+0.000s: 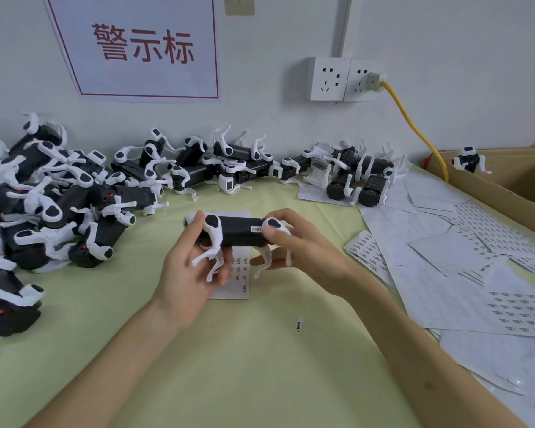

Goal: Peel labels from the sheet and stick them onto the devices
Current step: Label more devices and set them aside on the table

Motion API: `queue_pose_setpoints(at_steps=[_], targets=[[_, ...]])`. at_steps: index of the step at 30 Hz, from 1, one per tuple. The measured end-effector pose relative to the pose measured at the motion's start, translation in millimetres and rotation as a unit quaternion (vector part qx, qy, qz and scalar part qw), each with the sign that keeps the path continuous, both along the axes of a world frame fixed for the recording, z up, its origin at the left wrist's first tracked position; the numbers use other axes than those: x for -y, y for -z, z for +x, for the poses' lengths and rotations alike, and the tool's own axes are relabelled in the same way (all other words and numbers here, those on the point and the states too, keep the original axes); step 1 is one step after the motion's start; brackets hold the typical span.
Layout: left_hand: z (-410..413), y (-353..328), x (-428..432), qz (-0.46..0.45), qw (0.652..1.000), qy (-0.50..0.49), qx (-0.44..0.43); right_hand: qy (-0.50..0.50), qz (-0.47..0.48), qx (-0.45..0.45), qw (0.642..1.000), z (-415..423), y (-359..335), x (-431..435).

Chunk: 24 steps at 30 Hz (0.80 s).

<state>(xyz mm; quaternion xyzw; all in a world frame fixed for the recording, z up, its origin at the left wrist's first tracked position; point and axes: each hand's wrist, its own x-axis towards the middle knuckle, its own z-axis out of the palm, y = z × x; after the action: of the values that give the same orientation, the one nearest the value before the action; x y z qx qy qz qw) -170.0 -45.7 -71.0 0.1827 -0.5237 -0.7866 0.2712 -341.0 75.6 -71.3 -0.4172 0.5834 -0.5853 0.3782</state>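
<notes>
Table (229, 381), piled devices (59, 205), label sheets (476, 273); loose label (299, 324)

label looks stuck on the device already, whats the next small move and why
Probably slide the right hand's thumb sideways onto the label and press it flat. The label sits on the black side of the device, which the left hand and the right hand both grip above the table. The thumb lies just beside the label, so a short rub would likely seat it.
</notes>
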Motion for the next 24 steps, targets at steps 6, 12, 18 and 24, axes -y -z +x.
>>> queue_pose_setpoints(at_steps=[6, 12, 18, 24], targets=[[0.3, -2.0, -0.9, 0.031, 0.999, 0.003, -0.007, -0.082, 0.038, 0.073, 0.993, -7.1, -3.5, -4.7], [-1.8, 4.2, 5.2, 0.071, 0.997, 0.014, -0.036, -0.028, 0.077, 0.16, 0.984, -25.7, -15.3, -12.2], [-4.2, 9.3, 10.2, 0.048, 0.999, -0.003, -0.021, 0.034, -0.392, 0.486, 0.78, -85.1, -39.0, -67.6], [-6.6, 10.2, 7.8, 0.031, 0.999, -0.007, -0.006, 0.247, -0.451, 0.524, 0.679, -109.1, -14.8, -89.9]])
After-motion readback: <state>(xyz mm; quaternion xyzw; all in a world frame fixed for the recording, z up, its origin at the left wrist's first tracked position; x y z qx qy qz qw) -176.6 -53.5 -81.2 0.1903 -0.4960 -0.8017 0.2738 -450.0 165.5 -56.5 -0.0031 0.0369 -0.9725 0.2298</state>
